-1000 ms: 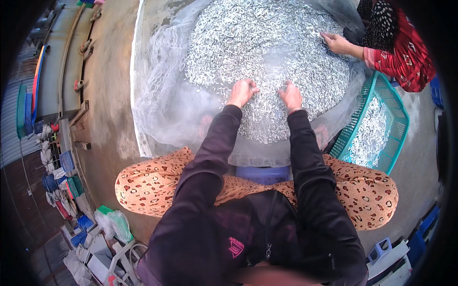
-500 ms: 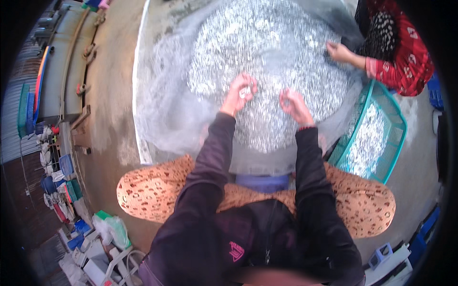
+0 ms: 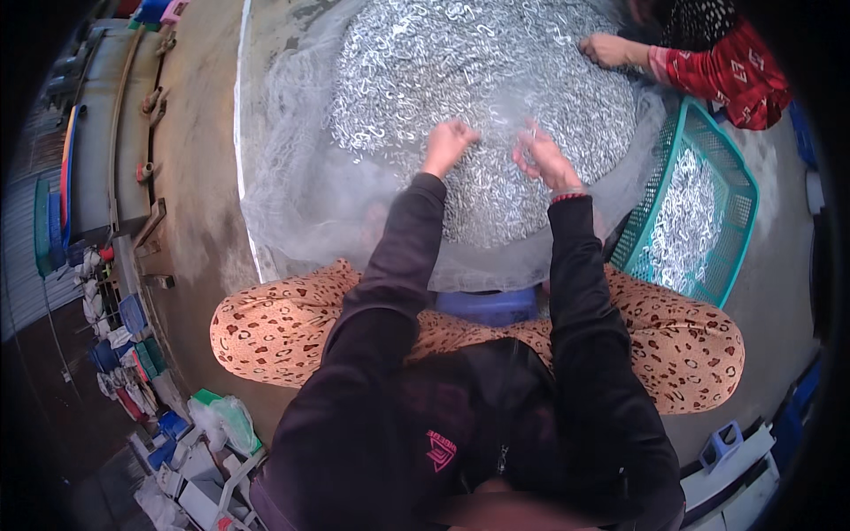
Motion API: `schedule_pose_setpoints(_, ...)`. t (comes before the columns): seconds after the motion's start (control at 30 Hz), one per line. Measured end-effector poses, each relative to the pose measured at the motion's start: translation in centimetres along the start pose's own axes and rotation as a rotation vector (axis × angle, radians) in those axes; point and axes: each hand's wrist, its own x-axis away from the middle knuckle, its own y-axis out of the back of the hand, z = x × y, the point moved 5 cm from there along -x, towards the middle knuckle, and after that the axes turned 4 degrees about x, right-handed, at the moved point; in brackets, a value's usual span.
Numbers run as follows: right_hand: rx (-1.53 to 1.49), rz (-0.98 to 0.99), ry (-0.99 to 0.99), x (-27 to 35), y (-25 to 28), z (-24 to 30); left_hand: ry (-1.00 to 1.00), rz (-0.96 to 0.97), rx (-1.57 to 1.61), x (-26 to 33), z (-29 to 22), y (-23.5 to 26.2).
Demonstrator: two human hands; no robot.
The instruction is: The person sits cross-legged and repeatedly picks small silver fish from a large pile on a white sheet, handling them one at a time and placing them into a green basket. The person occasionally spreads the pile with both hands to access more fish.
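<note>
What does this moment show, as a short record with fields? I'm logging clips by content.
left hand: closed, over the heap of small silvery fish
right hand: fingers curled, above the heap; what it holds cannot be told
under heap: pale netting
teal basket: right of heap, holds fish
other person's hand: on the heap's far side

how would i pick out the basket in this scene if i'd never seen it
Start at the big heap of small silvery fish on pale netting. Just off its right edge, by the person's right knee, sits the basket: teal plastic lattice, rectangular, partly filled with fish, the only such container beside the heap.
</note>
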Motion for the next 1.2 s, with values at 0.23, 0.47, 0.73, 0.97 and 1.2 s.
schedule_pose_setpoints(0.23,0.452,-0.085,0.006,0.3,1.3,2.9,0.033,0.131,0.009,-0.3,-2.6,4.4)
schedule_pose_setpoints(0.47,-0.861,0.432,0.161,1.8,-1.0,6.3,0.312,0.331,0.618,1.1,-2.7,3.5)
schedule_pose_setpoints(0.73,-1.259,0.303,-0.025,1.3,-3.1,3.7,0.072,0.308,0.562,0.0,-9.3,5.0)
schedule_pose_setpoints(0.97,-1.025,0.320,0.285,2.2,-4.4,5.8,-0.548,0.332,-0.225,3.8,-19.9,1.2)
schedule_pose_setpoints(1.2,-0.960,-0.058,0.522,16.3,16.2,12.7,-0.598,-0.059,0.239,3.2,-24.7,6.6)
